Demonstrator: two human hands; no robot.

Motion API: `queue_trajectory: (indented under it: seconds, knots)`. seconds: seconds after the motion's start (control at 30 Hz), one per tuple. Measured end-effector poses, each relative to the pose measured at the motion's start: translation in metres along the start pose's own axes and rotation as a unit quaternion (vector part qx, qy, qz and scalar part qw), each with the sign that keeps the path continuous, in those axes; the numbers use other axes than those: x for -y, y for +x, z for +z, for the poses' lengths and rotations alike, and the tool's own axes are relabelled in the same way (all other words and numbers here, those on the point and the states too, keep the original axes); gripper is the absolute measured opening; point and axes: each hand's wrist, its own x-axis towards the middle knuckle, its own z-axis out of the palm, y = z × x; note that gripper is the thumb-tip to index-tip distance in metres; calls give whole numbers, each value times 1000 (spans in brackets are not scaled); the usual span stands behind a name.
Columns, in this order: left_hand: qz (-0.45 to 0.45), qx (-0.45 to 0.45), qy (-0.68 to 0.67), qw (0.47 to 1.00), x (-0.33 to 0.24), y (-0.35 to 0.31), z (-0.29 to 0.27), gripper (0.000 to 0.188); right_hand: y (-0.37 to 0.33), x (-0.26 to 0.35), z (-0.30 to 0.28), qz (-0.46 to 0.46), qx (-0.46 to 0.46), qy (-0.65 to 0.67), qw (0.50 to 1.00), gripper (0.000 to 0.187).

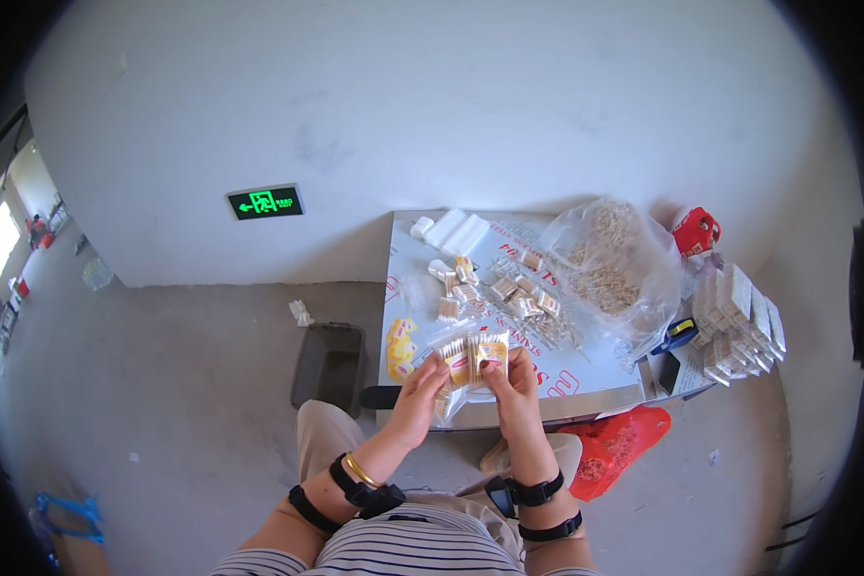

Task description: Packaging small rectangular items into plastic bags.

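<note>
Over the table's near edge, my left hand [419, 399] closes on a clear packet of cotton swabs [453, 361] with a yellow label. Right beside it, a second swab packet [490, 351] is gripped by my right hand [516, 390], thumb across its front. The two packets touch or overlap, and loose clear plastic hangs below the left one. Beyond my hands lie several small swab bundles [448, 309] and more bundles [526, 298] among scattered loose swabs [557, 331]. Yellow printed cards [399, 348] rest left of my hands.
A big clear bag of loose swabs [605, 278] fills the table's right. Stacked white packs [739, 312], a tape dispenser [680, 334] and a red package [696, 230] stand beyond it. White packs [456, 231] lie at the back. A grey bin [329, 365] and red bag [619, 449] are on the floor.
</note>
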Motion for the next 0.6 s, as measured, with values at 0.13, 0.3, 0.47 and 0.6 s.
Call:
queue_trajectory:
  seconds: [0.13, 0.3, 0.47, 0.6]
  knots:
    - [183, -36, 330, 925, -21, -12, -27, 27, 1, 3, -19, -57, -38, -81, 994, 20]
    - [199, -22, 697, 688, 0, -8, -41, 24, 0, 0, -31, -75, -46, -139, 986, 19]
    - [140, -32, 770, 622, 25, 1, -54, 29, 5, -13, -38, -99, -54, -254, 961, 21]
    - [64, -28, 699, 712, 26, 7, -67, 48, 3, -33, -19, -132, 12, -342, 930, 22]
